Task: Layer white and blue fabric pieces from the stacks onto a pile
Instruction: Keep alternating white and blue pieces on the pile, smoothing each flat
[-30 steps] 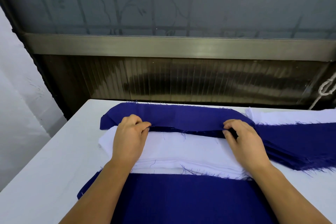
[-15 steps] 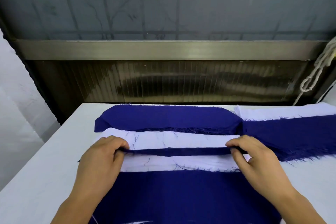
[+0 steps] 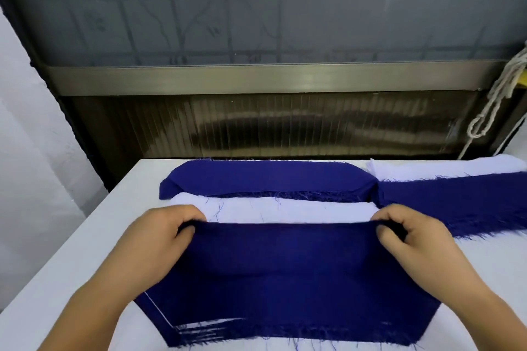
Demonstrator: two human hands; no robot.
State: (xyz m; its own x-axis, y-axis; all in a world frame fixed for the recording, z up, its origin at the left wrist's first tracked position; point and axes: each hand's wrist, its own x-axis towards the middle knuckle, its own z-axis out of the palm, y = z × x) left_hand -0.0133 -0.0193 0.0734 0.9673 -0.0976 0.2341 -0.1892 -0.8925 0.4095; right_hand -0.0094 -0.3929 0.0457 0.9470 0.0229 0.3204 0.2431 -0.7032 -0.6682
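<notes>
A blue fabric piece point(image 3: 285, 248) hangs stretched between my two hands. My left hand point(image 3: 165, 239) pinches its upper left corner and my right hand point(image 3: 410, 236) pinches its upper right corner. The piece hangs over the near pile point(image 3: 285, 319), whose top layer is blue with white layers showing at its frayed front edge. Behind my hands lies the white stack point(image 3: 285, 211), and beyond that the blue stack point(image 3: 268, 177) with rounded corners.
The white table point(image 3: 85, 242) ends at a dark wall panel behind the stacks. More blue fabric point(image 3: 456, 202) and white fabric point(image 3: 445, 169) lie at the right. A knotted rope point(image 3: 496, 100) hangs at the far right.
Both hands lifted a blue piece off the far blue stack and drew it toward me over the white stack; it now hangs spread above the near pile.
</notes>
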